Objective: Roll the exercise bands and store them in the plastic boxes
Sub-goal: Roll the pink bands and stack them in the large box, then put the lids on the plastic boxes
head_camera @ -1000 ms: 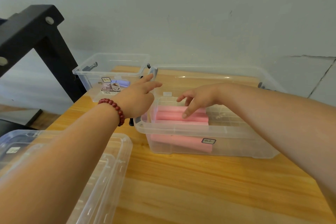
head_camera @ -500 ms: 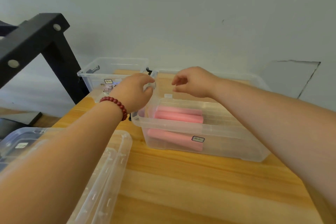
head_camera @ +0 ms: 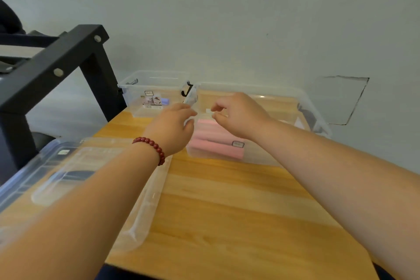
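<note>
The large clear box (head_camera: 250, 88) is sitting towards the back of the worktop (head_camera: 227, 200), against the wall (head_camera: 227, 18). It is holding the pink rolled bands (head_camera: 216, 138), which are lying side by side on its floor. Both hands are hovering over its left end.

The left hand (head_camera: 175, 127) is curling its fingers at the box's left rim. Blur is hiding whether it is gripping. The right hand (head_camera: 238, 116) is curling too, thumb and forefinger nearly meeting with nothing visible between them, so its grip cannot be told.

Risk, as judged: a pull at one corner could tilt or skid the box, and loosely wound bands could unroll.

The wall is plain and showing a crack at right. The worktop is pale wood. A black metal frame (head_camera: 56, 68) is standing at left, with clear lids (head_camera: 79, 161) lying near left and a smaller clear box (head_camera: 154, 79) sitting at the back.
</note>
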